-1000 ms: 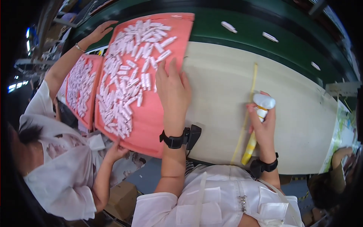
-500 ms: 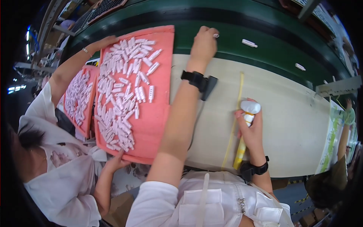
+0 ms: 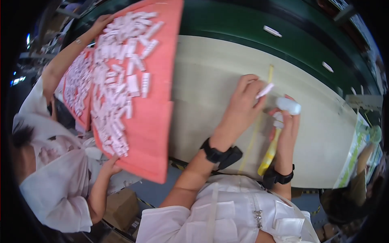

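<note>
My left hand (image 3: 243, 103) is closed, pinching a small pale stick-shaped piece (image 3: 265, 90) between thumb and fingers above the pale tabletop. Just right of it, my right hand (image 3: 288, 125) closes around a yellow-and-white stick-shaped object (image 3: 268, 153) with a rounded white end (image 3: 288, 105). Its long yellow part slants down toward my right wrist; its exact kind is unclear. The two hands are close together but apart. Many similar pale pieces (image 3: 117, 81) lie in a pink tray (image 3: 152, 133), which a co-worker at my left grips by its far and near edges.
A dark green belt (image 3: 227, 20) runs along the far side, carrying two pale pieces (image 3: 272, 31) (image 3: 328, 67). Yellow tape (image 3: 253, 139) crosses the tabletop (image 3: 202, 89). Another pink tray (image 3: 81, 117) with pieces stands farther left. At the right are a green-and-white sheet (image 3: 348, 156) and another person's arm.
My left hand has come back from the belt toward my right hand, carrying the pale piece. My right hand has shifted slightly right. The co-worker's tray has moved left and tilted.
</note>
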`<state>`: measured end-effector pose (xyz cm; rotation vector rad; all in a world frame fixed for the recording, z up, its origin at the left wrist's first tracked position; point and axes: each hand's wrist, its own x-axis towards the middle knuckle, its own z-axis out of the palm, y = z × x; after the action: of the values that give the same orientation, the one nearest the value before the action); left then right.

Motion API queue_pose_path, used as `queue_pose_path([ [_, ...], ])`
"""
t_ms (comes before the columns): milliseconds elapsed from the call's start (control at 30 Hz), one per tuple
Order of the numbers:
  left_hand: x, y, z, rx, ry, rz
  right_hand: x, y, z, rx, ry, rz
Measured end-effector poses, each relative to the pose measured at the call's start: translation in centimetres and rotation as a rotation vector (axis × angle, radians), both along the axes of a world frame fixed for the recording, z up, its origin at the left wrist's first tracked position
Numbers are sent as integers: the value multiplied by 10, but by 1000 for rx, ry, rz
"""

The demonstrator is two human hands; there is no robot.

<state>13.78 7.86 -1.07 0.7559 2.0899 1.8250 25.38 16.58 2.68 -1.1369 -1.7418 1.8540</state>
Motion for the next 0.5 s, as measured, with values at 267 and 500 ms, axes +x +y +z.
queue_pose_path([
  [267,22,-43,-31,-103,195,-75,20,-9,-3,165,-118,392],
  [500,9,-72,-19,-109,311,-85,10,-35,9,255,-190,470],
])
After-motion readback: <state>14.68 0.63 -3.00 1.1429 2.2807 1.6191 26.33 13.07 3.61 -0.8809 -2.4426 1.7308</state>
